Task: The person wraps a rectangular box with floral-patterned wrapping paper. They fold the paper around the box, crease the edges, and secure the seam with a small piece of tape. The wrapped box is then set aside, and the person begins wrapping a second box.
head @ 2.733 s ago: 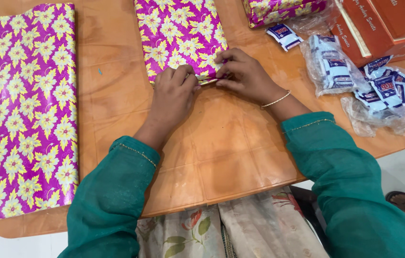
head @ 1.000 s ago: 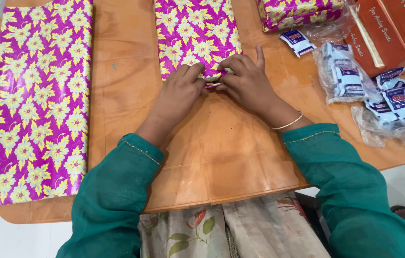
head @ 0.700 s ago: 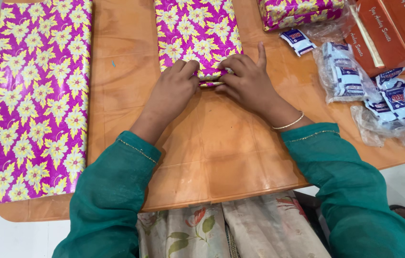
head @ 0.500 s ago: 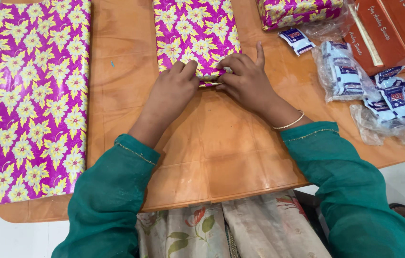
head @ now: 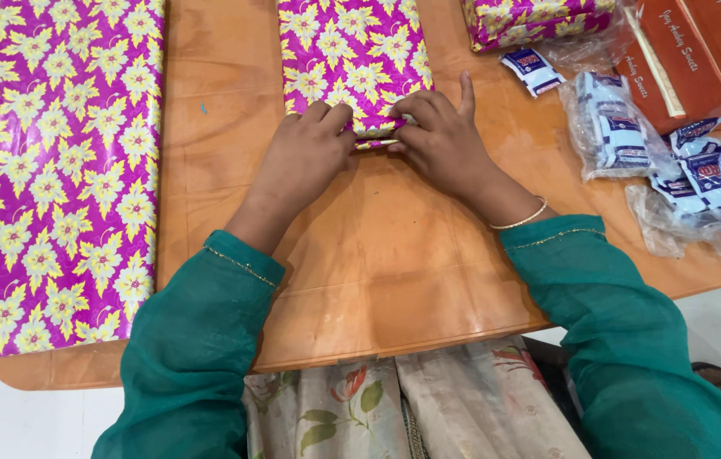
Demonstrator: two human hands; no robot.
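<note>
A flat box wrapped in magenta paper with yellow flowers [head: 352,51] lies on the orange table [head: 394,246] in front of me. My left hand [head: 301,157] and my right hand [head: 441,136] both press on the box's near end, pinching the folded wrapping flap there between fingers and thumbs. A thin silvery edge of the flap shows between the two hands. My right index finger points up beside the box's right corner. Both arms wear green sleeves.
A loose sheet of the same flowered paper [head: 67,161] lies at the left. A second wrapped box [head: 539,17] sits at the top right, next to orange cartons [head: 684,51]. Clear bags of small blue-and-white sachets [head: 633,127] lie at the right.
Both hands stay at the box's near end; the fingers have pressed the flap tighter against it. The view has shifted slightly.
</note>
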